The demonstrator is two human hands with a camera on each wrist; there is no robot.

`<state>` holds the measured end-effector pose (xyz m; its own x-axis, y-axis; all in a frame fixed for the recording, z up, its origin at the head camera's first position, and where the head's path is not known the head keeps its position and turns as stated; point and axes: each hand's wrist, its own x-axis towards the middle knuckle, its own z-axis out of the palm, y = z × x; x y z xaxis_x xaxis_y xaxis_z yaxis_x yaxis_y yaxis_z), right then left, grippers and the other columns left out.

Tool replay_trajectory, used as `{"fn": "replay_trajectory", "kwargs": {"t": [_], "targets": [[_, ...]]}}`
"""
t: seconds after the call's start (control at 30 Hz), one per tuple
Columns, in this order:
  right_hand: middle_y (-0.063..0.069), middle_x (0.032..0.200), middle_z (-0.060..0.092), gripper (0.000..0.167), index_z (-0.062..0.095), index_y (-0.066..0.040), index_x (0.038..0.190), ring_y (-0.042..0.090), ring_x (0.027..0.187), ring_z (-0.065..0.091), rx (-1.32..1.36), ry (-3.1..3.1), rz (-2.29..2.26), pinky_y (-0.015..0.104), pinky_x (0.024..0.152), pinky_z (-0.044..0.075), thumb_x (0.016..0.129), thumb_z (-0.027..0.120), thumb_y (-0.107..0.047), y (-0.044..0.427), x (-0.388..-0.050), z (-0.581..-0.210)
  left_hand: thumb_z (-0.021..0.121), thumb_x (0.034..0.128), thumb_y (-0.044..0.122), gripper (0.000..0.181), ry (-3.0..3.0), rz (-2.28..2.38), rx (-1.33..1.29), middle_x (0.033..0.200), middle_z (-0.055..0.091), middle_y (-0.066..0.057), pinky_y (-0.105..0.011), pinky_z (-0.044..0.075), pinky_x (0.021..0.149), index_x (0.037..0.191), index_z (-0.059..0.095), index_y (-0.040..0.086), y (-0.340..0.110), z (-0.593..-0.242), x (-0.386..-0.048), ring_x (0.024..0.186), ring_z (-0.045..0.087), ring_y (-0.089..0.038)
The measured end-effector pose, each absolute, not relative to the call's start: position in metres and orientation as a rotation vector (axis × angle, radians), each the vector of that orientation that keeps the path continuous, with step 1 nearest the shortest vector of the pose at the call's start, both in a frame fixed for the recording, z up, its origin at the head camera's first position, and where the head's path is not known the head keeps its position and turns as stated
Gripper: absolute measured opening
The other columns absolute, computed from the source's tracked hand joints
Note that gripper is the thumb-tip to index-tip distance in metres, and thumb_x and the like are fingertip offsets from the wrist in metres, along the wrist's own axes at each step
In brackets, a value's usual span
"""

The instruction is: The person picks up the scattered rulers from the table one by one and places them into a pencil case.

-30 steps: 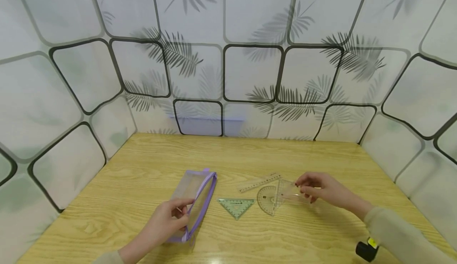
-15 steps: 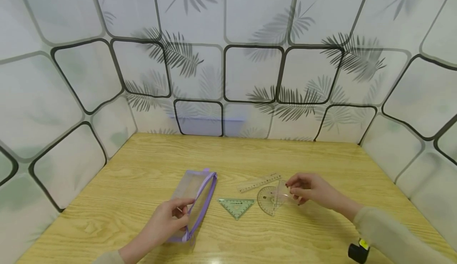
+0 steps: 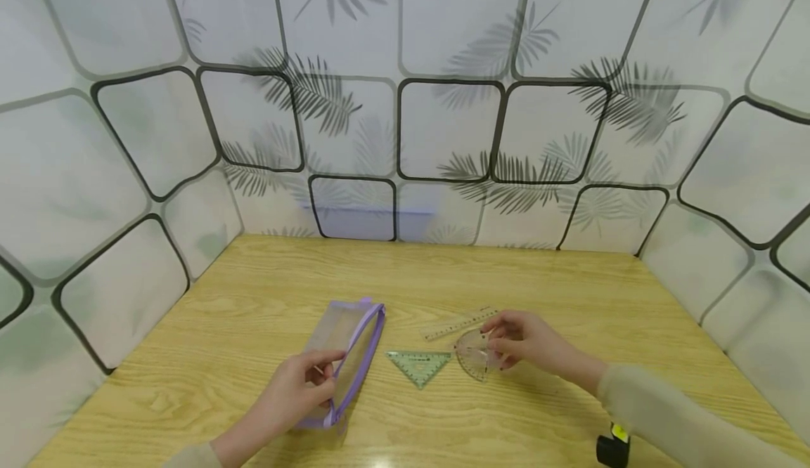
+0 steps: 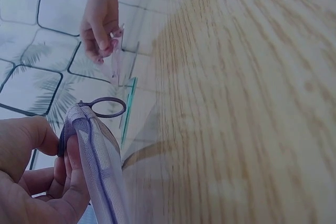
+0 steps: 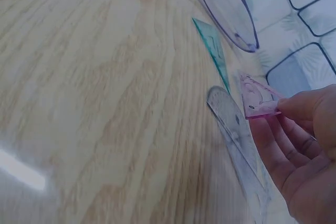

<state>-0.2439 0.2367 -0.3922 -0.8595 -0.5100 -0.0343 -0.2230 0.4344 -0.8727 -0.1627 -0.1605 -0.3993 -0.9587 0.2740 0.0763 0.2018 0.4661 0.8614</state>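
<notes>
My left hand (image 3: 294,391) pinches the purple zip edge of a see-through mesh pencil pouch (image 3: 330,324), whose mouth gapes to the right. In the left wrist view a zip-pull loop (image 4: 110,107) sticks out from the pouch's end. Between thumb and fingers, my right hand (image 3: 522,341) holds a pink transparent set square (image 5: 256,98), raised above the table. Below and beside it lies a clear protractor (image 3: 470,355). A green set square (image 3: 419,366) lies flat between pouch and protractor. Behind them is a clear ruler (image 3: 458,325), its right end near my fingers.
The wood-grain table (image 3: 405,278) reaches back to a patterned curtain (image 3: 443,131) that also stands along both sides. A small black-and-yellow object (image 3: 614,447) is at the right sleeve (image 3: 671,405).
My right hand has moved left with the pink set square, from the right of the protractor to over its right part. The black-and-yellow object shifted left with the sleeve. My left hand stays put.
</notes>
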Motion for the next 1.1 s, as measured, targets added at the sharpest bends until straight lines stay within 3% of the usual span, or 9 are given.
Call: {"fn": "replay_trajectory", "kwargs": {"t": [0.3, 0.6, 0.87, 1.1], "targets": [[0.025, 0.100, 0.066, 0.041, 0.051, 0.009, 0.130, 0.013, 0.073, 0.067, -0.700, 2.300, -1.408, 0.033, 0.062, 0.064, 0.096, 0.061, -0.010, 0.215, -0.249, -0.390, 0.061, 0.0827, -0.003, 0.047, 2.625, 1.534, 0.430, 0.084, 0.056, -0.005, -0.017, 0.058, 0.056, 0.129, 0.058, -0.011, -0.161, -0.398, -0.163, 0.067, 0.058, -0.003], [0.022, 0.099, 0.068, 0.038, 0.055, 0.006, 0.129, 0.013, 0.075, 0.068, -0.731, 2.309, -1.395, 0.031, 0.062, 0.064, 0.095, 0.062, -0.011, 0.195, -0.253, -0.391, 0.060, 0.0831, -0.003, 0.047, 2.632, 1.535, 0.466, 0.082, 0.056, -0.005, -0.017, 0.058, 0.055, 0.129, 0.058, -0.012, -0.160, -0.395, -0.164, 0.066, 0.058, -0.002], [0.024, 0.098, 0.069, 0.037, 0.055, 0.005, 0.127, 0.020, 0.074, 0.070, -0.705, 2.282, -1.448, 0.040, 0.066, 0.065, 0.095, 0.063, -0.011, 0.173, -0.252, -0.393, 0.060, 0.0825, -0.003, 0.047, 2.643, 1.529, 0.465, 0.081, 0.057, -0.005, -0.017, 0.058, 0.055, 0.128, 0.059, -0.012, -0.159, -0.395, -0.165, 0.066, 0.058, -0.002], [0.027, 0.099, 0.067, 0.037, 0.054, 0.006, 0.128, 0.020, 0.074, 0.070, -0.669, 2.225, -1.513, 0.041, 0.068, 0.065, 0.095, 0.061, -0.009, 0.150, -0.252, -0.393, 0.060, 0.0829, -0.002, 0.046, 2.635, 1.533, 0.467, 0.082, 0.056, -0.005, -0.017, 0.058, 0.056, 0.128, 0.058, -0.013, -0.160, -0.395, -0.164, 0.066, 0.058, -0.002]]}}
